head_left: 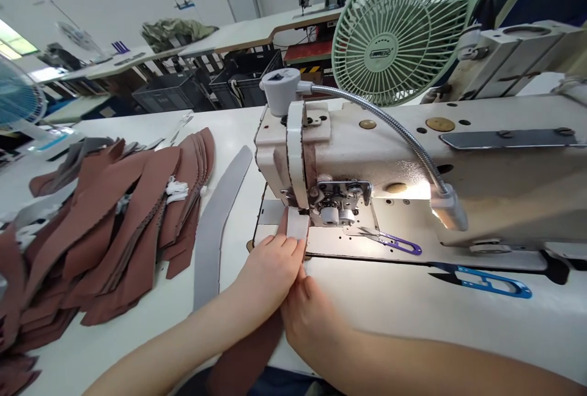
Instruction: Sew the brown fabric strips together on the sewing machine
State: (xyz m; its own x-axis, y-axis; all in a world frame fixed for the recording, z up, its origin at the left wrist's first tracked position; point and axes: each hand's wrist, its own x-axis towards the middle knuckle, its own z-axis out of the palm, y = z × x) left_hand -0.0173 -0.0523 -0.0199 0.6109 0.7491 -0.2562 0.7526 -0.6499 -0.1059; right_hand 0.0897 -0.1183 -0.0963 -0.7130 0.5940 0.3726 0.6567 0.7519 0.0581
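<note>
Feeding is apparently in hand, the brown strip [254, 353] being grasped by the left hand [270, 267] and right hand [314, 316] at the sewing machine's [362, 151] stitching end, with even guiding seemingly required next.

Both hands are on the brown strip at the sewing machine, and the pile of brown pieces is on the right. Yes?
No: the pile of flat brown pieces is on the left, as the head view shows. The left hand and right hand are on the long brown strip at the cream sewing machine.
</note>
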